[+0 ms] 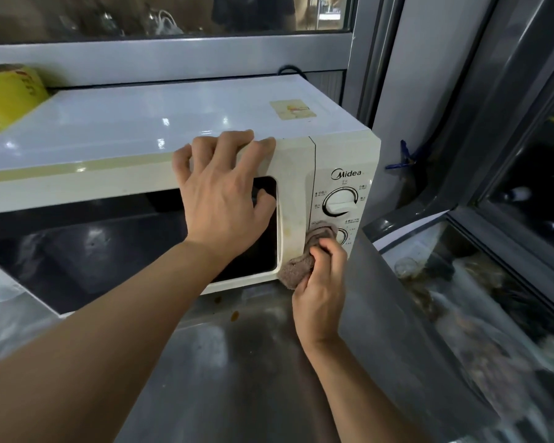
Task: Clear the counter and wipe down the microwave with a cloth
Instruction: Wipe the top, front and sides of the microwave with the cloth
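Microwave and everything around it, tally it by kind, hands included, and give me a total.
Microwave: 1
Dials: 2, the upper dial and the lower dial, which the cloth partly covers
Cloth: 1
Yellow container: 1
Hands: 2, the left hand and the right hand
Total: 7

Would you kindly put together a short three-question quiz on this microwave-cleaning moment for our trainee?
1. True or false: the left hand holds the cloth.
2. Which microwave part does the cloth touch? A) top panel B) control panel by the lower dial C) door window
3. Fill in: brown drips mark the steel ____ below the microwave.

Key: 1 false, the right hand grips it; 2 B; 3 counter.
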Motion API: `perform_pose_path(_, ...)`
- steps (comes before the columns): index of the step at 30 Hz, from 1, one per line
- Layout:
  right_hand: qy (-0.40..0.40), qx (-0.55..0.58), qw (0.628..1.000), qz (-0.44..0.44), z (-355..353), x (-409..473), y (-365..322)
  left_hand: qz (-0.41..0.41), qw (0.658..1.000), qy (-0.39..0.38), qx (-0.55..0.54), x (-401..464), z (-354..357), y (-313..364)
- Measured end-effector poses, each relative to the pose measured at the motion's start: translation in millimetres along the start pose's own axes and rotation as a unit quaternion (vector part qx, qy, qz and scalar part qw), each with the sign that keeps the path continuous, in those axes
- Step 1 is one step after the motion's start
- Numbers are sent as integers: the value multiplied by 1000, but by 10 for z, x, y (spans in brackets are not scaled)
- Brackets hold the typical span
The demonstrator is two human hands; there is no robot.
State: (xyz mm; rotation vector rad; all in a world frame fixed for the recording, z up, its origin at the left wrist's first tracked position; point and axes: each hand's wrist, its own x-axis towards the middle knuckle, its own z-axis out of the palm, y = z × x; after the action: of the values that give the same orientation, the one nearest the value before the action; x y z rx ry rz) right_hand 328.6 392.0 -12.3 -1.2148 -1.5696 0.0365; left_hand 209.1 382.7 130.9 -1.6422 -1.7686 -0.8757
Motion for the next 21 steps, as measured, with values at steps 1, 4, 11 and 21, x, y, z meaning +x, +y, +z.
perform_pose_path(1,-5,6,1000,15,19,-22,1,1,1000,2,1,3,4,-2)
perform_pose_path(4,-21,17,999,44,30,-37,6,0,1000,0,4,0,-1,-3)
perform_pose_path(11,-19,43,994,94,-39,33,169,-6,1000,-15,1,10,-45,17)
perform_pose_path(21,76,78,989,100,-359,591,256,-9,1000,-24,-3,9,-60,20)
